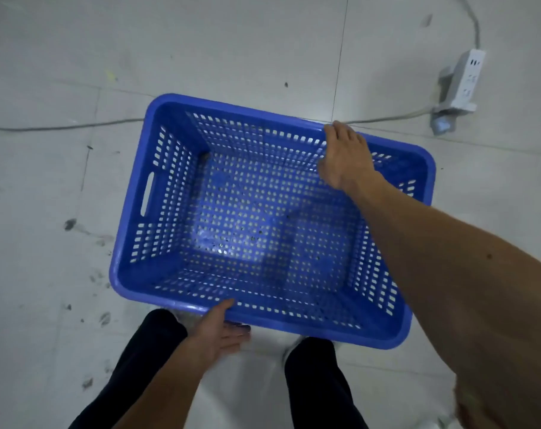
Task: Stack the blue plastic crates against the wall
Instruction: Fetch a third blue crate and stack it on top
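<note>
Crate [145, 264] | right hand [345, 156] fingers hidden over rim | left hand [221, 331] underneath

1. Your crate [272, 218] is blue moulded plastic, smooth with a slight gloss, its walls and base pierced by small slots.
2. Beneath the crate, the floor [201, 51] is pale tile, smooth, faintly reflective, scuffed with dark marks.
3. Beyond the crate's far right corner, the power strip [467, 78] looks like white matt plastic.

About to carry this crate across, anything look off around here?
A white power strip and its grey cable lie across the floor beyond the blue crate, a likely trip hazard.
</note>
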Available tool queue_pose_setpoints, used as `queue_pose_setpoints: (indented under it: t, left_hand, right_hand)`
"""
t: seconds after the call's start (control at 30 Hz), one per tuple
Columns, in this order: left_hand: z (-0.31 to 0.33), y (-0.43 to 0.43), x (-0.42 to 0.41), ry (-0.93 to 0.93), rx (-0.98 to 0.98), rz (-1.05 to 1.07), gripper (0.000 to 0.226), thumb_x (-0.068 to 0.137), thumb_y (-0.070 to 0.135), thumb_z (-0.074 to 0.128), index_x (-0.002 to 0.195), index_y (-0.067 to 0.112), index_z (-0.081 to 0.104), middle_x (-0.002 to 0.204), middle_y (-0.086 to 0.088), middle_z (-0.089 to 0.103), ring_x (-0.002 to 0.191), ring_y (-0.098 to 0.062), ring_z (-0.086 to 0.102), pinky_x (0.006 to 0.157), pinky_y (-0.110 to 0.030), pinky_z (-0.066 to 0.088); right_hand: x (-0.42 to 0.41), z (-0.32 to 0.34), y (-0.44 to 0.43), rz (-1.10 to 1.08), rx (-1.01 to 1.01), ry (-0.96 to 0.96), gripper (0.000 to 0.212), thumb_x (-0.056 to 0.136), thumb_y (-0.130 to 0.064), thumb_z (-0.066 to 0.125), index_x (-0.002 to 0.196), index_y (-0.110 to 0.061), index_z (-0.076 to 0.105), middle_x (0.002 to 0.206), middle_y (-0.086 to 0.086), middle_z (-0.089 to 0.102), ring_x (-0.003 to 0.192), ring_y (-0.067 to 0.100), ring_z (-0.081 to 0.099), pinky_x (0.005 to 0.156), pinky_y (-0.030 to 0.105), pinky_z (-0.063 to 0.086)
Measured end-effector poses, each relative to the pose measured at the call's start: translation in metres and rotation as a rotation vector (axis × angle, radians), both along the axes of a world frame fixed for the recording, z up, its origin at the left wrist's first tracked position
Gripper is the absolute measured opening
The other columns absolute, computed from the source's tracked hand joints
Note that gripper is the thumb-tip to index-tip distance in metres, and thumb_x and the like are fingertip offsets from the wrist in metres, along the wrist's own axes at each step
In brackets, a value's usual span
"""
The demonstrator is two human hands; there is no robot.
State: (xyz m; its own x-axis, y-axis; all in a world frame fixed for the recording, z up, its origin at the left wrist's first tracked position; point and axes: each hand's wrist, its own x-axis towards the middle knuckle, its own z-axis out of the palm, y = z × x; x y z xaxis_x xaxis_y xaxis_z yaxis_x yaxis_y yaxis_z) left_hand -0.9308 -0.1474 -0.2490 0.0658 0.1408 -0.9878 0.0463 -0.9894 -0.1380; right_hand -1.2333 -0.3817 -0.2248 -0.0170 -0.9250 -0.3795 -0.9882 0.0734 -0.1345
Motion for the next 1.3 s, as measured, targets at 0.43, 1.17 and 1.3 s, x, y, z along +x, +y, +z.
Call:
queue_pose_setpoints:
  t: [0.43, 1.17, 1.3]
  left_hand:
    - [0.012, 0.001, -0.012, -0.057, -0.094, 0.470, 0.007, 0.092, -0.001, 0.060, 0.098, 0.002, 0.061, 0.091, -0.018, 0.070, 0.083, -0.033, 0.067, 0.080, -0.045, 0.058]
    - [0.403, 0.039, 0.086, -0.240, -0.535, 0.499, 0.012, 0.087, 0.000, 0.060, 0.098, 0.001, 0.064, 0.094, -0.018, 0.069, 0.078, -0.031, 0.066, 0.056, -0.035, 0.062]
    - [0.468, 0.081, 0.110, -0.310, -0.580, 0.554, 0.012, 0.086, 0.000, 0.060, 0.096, 0.005, 0.063, 0.084, -0.013, 0.069, 0.073, -0.027, 0.065, 0.063, -0.035, 0.059]
  right_hand:
    - [-0.002, 0.010, -0.035, -0.161, 0.042, 0.012, 0.034, 0.097, -0.026, 0.051, 0.127, -0.011, 0.049, 0.121, 0.023, 0.048, 0.111, 0.041, 0.048, 0.089, 0.050, 0.044]
    - [0.109, 0.445, -0.032, 0.082, -0.252, -0.268, 0.031, 0.094, -0.029, 0.057, 0.117, -0.008, 0.056, 0.112, 0.022, 0.056, 0.106, 0.041, 0.052, 0.088, 0.044, 0.044]
    - [0.165, 0.515, -0.008, 0.177, -0.275, -0.319, 0.035, 0.092, -0.029, 0.060, 0.119, -0.007, 0.059, 0.114, 0.026, 0.057, 0.108, 0.045, 0.053, 0.092, 0.046, 0.044]
